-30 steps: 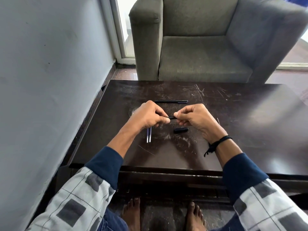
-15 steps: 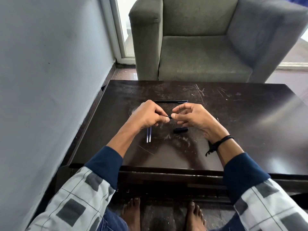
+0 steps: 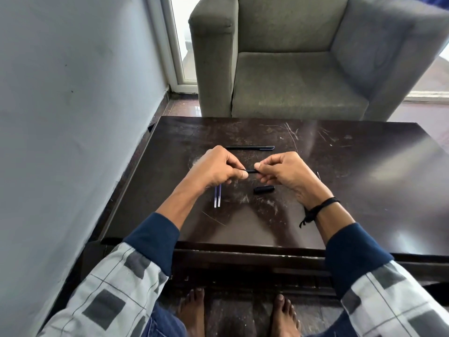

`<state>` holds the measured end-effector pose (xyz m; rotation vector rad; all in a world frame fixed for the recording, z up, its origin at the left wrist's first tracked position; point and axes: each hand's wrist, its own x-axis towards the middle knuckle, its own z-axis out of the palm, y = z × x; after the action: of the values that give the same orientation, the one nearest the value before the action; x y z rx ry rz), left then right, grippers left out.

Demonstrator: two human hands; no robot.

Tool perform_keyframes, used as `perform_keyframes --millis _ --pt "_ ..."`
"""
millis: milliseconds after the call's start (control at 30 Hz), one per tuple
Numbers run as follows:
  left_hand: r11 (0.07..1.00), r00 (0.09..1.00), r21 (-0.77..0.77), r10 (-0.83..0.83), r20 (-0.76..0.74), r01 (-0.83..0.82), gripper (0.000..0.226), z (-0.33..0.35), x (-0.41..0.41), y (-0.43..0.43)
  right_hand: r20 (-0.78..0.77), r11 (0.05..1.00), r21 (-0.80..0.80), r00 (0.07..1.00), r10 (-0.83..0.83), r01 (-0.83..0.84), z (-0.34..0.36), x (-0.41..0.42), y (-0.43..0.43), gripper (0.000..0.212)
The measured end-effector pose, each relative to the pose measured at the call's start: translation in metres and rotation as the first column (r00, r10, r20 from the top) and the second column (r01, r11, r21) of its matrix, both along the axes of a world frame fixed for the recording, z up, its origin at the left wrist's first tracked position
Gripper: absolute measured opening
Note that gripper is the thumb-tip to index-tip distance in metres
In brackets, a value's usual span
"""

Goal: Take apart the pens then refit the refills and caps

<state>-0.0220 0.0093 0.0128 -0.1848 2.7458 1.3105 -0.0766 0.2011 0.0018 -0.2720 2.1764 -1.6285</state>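
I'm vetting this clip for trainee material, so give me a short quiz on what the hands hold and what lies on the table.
1. True or false: the left hand and the right hand both pinch the same black pen piece.
2. Where is the loose cap? A) gripped in the left hand B) lying on the table, close to the right hand C) fitted on the black pen piece
3. How many thin refills lie on the table by the left hand?
Key: 1 true; 2 B; 3 two.
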Motion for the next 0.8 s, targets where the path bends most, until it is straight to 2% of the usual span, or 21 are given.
perform_keyframes --millis 100,267,400,533,700,800 --pt "1.0 1.0 -0.003 0.001 0.0 -0.001 0.011 -0.0006 -0.0005 -0.0011 -0.028 1.0 0.001 0.999 0.029 -0.029 0.0001 -0.0004 0.0009 0.009" --pt "1.0 1.0 0.0 -0.002 -0.004 0.002 0.007 0.0001 -0.0003 0.0002 -0.016 1.0 0.01 1.0 0.002 -0.002 0.0 -0.0007 0.0017 0.02" --pt "1.0 1.0 -0.016 -0.008 -0.005 0.008 0.008 -0.0003 0.0001 0.0017 -0.011 0.999 0.02 0.999 0.036 -0.035 -0.0013 -0.0015 0.0014 0.01" --pt "1.0 1.0 0.005 -0.008 -0.005 0.008 0.009 -0.0005 -0.0004 0.0008 -0.011 0.998 0.011 0.998 0.06 -0.06 0.0005 -0.0028 0.0032 0.021" --pt "1.0 1.0 0.002 -0.011 0.0 0.011 0.009 -0.0012 -0.0006 0.0023 0.008 0.999 0.019 0.999 0.042 -0.042 -0.0013 -0.0016 0.0013 0.013" --pt "1.0 1.0 0.015 -0.005 0.004 0.005 0.005 -0.0013 -0.0008 0.002 0.001 0.997 0.027 0.998 0.066 -0.066 0.0003 -0.0036 0.0031 0.019"
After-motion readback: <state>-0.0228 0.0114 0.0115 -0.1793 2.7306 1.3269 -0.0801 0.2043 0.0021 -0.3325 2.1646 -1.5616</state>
